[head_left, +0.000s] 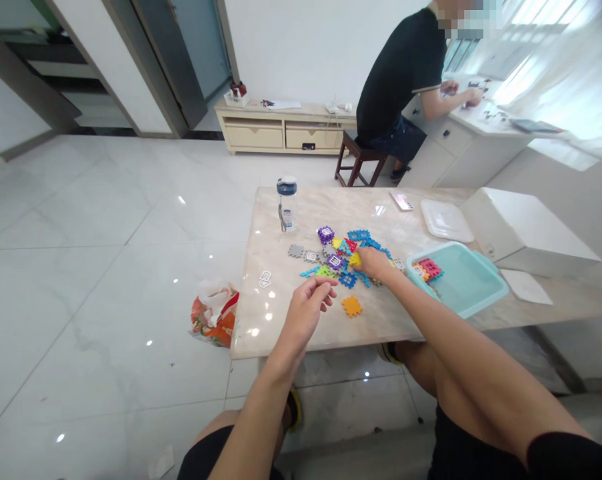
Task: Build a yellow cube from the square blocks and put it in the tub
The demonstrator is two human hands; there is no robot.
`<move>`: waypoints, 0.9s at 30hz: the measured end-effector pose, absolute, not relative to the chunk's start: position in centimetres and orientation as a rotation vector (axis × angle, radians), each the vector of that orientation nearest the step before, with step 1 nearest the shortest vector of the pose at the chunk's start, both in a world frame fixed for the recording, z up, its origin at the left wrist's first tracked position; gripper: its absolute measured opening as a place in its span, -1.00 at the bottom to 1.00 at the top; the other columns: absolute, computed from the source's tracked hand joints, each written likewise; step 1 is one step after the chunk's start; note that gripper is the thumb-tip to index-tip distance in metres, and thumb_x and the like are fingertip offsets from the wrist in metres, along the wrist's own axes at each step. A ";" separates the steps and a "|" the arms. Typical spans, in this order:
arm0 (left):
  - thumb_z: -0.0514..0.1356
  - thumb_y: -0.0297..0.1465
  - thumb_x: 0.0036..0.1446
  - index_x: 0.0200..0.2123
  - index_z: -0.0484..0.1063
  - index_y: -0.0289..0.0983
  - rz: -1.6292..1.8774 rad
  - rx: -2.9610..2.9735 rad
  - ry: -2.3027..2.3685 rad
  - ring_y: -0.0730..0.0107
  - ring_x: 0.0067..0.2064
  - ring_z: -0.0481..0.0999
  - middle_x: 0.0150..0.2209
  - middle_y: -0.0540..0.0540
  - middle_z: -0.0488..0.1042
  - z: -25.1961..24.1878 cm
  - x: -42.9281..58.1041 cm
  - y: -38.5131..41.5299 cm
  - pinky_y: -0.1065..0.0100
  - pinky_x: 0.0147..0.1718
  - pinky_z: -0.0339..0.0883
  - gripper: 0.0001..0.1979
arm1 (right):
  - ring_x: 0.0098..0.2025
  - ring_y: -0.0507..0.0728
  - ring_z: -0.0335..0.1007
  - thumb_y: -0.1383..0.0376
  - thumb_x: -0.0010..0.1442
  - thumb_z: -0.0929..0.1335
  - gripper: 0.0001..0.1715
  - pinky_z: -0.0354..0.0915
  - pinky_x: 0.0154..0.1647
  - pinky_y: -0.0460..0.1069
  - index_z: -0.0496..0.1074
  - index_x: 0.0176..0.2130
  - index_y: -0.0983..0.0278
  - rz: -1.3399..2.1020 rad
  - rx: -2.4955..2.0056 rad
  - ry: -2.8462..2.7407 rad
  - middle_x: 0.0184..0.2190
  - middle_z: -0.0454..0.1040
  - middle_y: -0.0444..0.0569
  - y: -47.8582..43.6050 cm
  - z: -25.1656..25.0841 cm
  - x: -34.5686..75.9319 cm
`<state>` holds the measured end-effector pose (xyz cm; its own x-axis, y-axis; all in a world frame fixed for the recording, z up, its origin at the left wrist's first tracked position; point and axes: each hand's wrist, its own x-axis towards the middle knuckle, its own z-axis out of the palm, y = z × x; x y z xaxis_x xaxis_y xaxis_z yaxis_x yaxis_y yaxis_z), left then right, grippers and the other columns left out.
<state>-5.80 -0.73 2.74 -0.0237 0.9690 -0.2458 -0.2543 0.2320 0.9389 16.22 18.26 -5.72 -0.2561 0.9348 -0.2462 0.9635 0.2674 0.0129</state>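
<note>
A pile of colourful interlocking plastic building tiles lies on the marble-topped table [275,327]. My right hand [373,264] reaches into it, fingers closed at the edge of a yellow building tile [355,259]. My left hand [311,300] hovers in front of the pile, fingers loosely bent and apart, holding nothing. Around the hands are a purple tile [335,261], a blue tile [348,279] and a grey tile [296,251]. An orange tile [351,307] lies alone nearer the front edge. My right hand hides part of the pile.
A turquoise tray [473,283] with red tiles [431,269] stands right of the pile. Behind it are a white lid [447,220] and a white box [528,230]. A water bottle [287,207] and a phone [401,201] are farther back. Another person [401,73] sits at a counter.
</note>
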 end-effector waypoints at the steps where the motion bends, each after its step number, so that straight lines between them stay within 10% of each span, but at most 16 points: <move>1: 0.29 -0.24 0.19 -0.21 0.65 -0.27 1.180 0.822 1.170 0.37 -0.32 0.45 -0.32 -0.09 0.55 2.7 -5.8 -0.7 0.37 -0.32 0.28 -0.76 | 0.18 0.36 0.59 0.18 0.33 0.53 -0.54 0.47 0.09 0.09 0.53 0.14 0.31 -0.201 1.778 2.335 0.14 0.63 0.29 18.2 -5.7 16.2; 14: 0.31 -0.21 0.17 -0.21 0.66 -0.27 1.164 0.877 1.189 0.35 -0.32 0.46 -0.31 -0.11 0.56 1.9 -5.2 0.0 0.35 -0.33 0.27 -0.73 | 0.07 0.33 0.62 0.06 0.38 0.46 -0.56 0.43 0.01 0.05 0.59 0.10 0.28 -0.253 1.974 2.420 0.06 0.69 0.18 16.4 -1.9 16.3; 27: 0.31 0.06 0.29 -0.02 0.53 -0.27 1.095 0.712 1.158 0.21 -0.18 0.61 -0.12 -0.20 0.61 -0.9 0.7 1.6 0.30 -0.30 0.49 -0.49 | -0.07 0.29 0.64 0.12 0.19 0.61 -0.56 0.39 -0.02 0.05 0.68 0.00 0.27 -1.063 1.827 2.875 -0.09 0.73 0.05 6.2 4.3 19.5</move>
<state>0.73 1.64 -0.89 0.0210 0.9355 -0.3526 -0.3000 0.3423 0.8904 19.54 6.23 4.28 -0.4098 0.9112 0.0418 0.6647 0.3297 -0.6704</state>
